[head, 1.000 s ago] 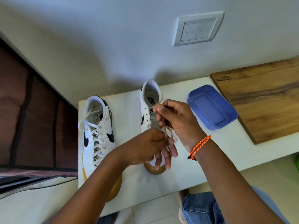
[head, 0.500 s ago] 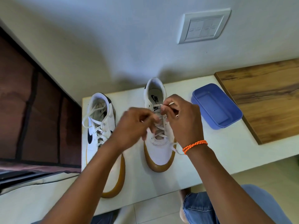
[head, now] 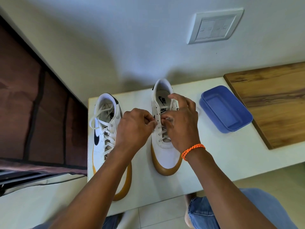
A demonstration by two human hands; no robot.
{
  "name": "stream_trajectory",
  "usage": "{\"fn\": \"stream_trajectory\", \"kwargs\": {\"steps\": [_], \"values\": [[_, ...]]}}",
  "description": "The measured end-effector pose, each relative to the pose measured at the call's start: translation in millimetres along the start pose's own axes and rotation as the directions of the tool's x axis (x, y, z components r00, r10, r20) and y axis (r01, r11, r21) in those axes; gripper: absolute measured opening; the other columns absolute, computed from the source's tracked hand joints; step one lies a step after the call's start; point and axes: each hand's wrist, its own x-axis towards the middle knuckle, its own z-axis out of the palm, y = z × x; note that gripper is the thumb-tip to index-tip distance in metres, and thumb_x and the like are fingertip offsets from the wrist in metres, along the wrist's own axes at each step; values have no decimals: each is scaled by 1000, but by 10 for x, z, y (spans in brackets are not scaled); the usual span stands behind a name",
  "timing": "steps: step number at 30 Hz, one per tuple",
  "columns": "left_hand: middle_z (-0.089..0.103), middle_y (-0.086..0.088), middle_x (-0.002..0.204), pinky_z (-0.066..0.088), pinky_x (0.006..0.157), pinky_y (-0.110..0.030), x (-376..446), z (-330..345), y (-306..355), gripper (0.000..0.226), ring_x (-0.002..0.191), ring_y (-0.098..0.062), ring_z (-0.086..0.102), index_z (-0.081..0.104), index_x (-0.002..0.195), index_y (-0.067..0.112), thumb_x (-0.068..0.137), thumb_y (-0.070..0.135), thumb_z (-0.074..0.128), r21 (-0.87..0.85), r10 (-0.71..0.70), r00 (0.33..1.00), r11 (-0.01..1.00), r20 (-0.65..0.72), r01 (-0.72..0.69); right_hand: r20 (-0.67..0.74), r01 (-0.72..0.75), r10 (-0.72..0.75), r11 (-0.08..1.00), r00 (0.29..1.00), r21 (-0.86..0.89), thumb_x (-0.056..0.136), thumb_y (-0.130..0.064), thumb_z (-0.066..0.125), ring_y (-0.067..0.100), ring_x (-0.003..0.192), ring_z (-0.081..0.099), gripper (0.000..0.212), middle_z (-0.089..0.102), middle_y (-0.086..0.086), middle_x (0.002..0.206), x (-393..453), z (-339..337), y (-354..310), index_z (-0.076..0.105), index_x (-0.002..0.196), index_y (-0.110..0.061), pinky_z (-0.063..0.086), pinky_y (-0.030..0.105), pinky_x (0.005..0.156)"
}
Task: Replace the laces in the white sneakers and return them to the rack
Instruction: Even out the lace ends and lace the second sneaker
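White table point(head: 214, 162) against wall. Both hands moved up the right sneaker point(head: 166, 151): left hand point(head: 133, 129) and right hand point(head: 181, 126) now pinch its lace point(head: 162, 129) mid-eyelets, threading ongoing. Beside them, laced left sneaker point(head: 104, 129).

Soft, even daylight fills the scene, a broad diffuse shadow darkens the wall point(head: 132, 66) above the table point(head: 222, 156), straight lines bow toward the wide-angle edges, and the fingers point(head: 165, 120) look slightly motion-blurred.

- Two sneakers stand side by side on the worktop point(head: 214, 162): laced sneaker point(head: 105, 129) left, other sneaker point(head: 165, 154) right.
- A container point(head: 226, 109) lies right of them.
- A wooden board point(head: 272, 100) lies beyond the container, further right.
- A switch plate point(head: 214, 26) sits on the wall behind.
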Motion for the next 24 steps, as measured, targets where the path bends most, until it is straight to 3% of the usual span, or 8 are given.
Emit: {"fn": "stream_trajectory", "kwargs": {"steps": [3,6,9,12,15,19,22,24], "values": [[74,15,69,64,71,-37,14,-7,-3,9,62,-2,71,81,83,28,91,30,82,-36,-13,1000,999,12,13,35,-53,51,997,998,59,83,-18,88,23,135,37,15,50,-10,151,10,1,32,83,95,-26,43,38,100],[74,15,68,64,72,-37,17,-30,-6,11,61,-2,71,80,80,29,90,29,83,-51,-25,999,998,20,26,14,-3,4,1000,1000,-24,83,-24,88,24,125,41,11,53,-5,143,14,-67,-2,82,92,-27,38,33,92],[75,14,70,64,73,-37,19,-58,-3,9,62,-3,71,80,82,29,91,30,82,-43,-24,999,999,27,25,9,96,-95,991,995,-92,92,-28,80,21,110,54,8,65,1,122,48,-178,36,81,98,-23,52,33,84],[75,15,72,63,73,-37,29,-85,-12,8,63,-3,72,80,84,30,92,31,81,-32,-43,999,998,29,44,1,101,-101,995,995,25,97,-28,74,16,95,66,12,76,3,105,69,-269,102,79,103,-20,62,35,85],[75,16,73,64,73,-36,38,-88,-29,8,64,-3,72,80,84,31,92,31,80,-26,-47,998,999,41,48,10,52,-53,995,999,82,95,-27,74,18,93,72,18,78,5,106,69,-281,91,79,109,-16,58,29,90],[76,17,76,64,74,-37,50,-71,-36,7,67,-3,73,80,86,32,93,32,80,-15,-44,998,999,45,45,15,42,-44,994,999,102,95,-23,75,20,93,74,18,80,7,104,66,-302,61,80,109,-13,48,17,85],[76,17,76,64,75,-38,52,-65,-44,8,67,-3,73,80,86,33,93,32,80,-13,-44,998,999,46,44,9,64,-65,993,998,97,95,-23,77,19,89,74,13,79,6,101,54,-291,45,81,104,-15,59,26,86],[76,17,76,65,75,-38,53,-59,-51,8,66,-4,73,80,85,34,93,32,80,-13,-44,998,999,43,44,-10,104,-105,994,994,-8,93,-24,79,19,92,69,11,74,5,104,38,-257,33,80,101,-16,62,32,83]]}}
